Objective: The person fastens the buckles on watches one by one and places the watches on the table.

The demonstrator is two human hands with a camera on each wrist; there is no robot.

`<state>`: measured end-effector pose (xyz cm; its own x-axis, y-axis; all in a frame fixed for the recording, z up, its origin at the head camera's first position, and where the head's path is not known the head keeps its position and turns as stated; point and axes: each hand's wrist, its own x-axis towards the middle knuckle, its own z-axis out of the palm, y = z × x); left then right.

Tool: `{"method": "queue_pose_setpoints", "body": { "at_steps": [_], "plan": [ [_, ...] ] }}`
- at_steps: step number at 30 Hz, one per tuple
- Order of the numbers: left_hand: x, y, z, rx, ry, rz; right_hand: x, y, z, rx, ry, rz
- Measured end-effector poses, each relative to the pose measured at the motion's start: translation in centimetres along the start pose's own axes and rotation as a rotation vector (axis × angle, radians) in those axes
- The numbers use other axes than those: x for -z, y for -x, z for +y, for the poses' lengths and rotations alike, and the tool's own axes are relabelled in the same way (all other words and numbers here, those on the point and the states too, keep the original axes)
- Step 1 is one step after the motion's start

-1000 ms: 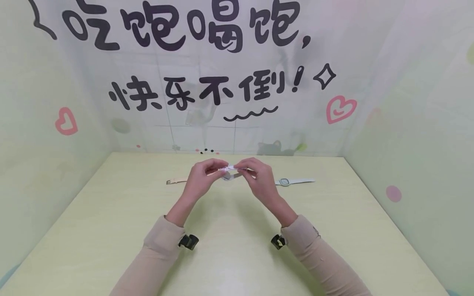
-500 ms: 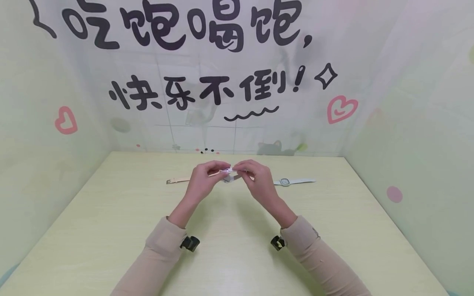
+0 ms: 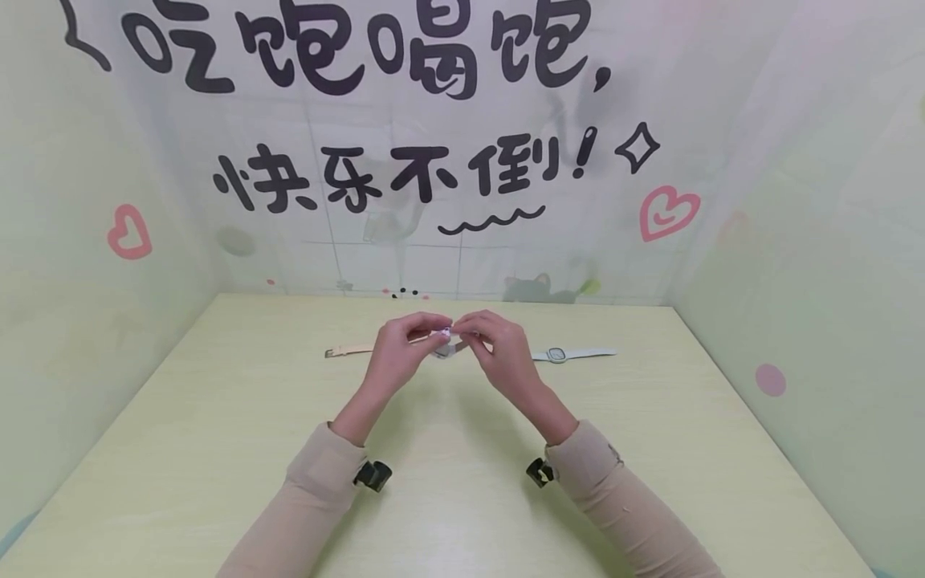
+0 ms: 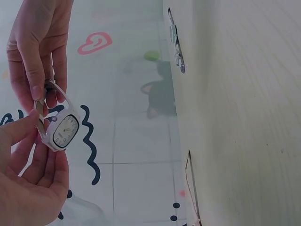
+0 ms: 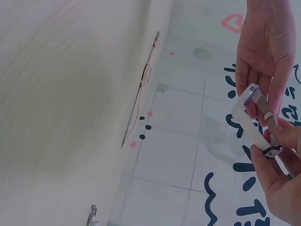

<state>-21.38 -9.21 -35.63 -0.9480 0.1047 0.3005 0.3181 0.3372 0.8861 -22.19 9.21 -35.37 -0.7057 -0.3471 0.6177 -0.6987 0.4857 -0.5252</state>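
While the left grip [image 3: 393, 349] and right grip [image 3: 506, 345] both pinch the looped watch [image 5: 249, 129] up toward the tabletop [image 3: 448, 522]'s far edge, its dial [image 4: 65, 131] sits closer to the left, buckle [image 5: 273, 150] by the right.

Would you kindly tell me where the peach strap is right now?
In the head view, the peach strap lies near the back of the table, just left of the person's left hand, which hides part of it.
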Motion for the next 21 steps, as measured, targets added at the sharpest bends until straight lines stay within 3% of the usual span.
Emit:
{"method": "queue_pose_setpoints", "body": {
  "at_steps": [21],
  "plan": [
    [-0.57, 0.09, 0.23, -0.026, -0.05, 0.009, -0.37, 0.36, -0.07, -0.029, -0.004, 0.006]
  ]
}}
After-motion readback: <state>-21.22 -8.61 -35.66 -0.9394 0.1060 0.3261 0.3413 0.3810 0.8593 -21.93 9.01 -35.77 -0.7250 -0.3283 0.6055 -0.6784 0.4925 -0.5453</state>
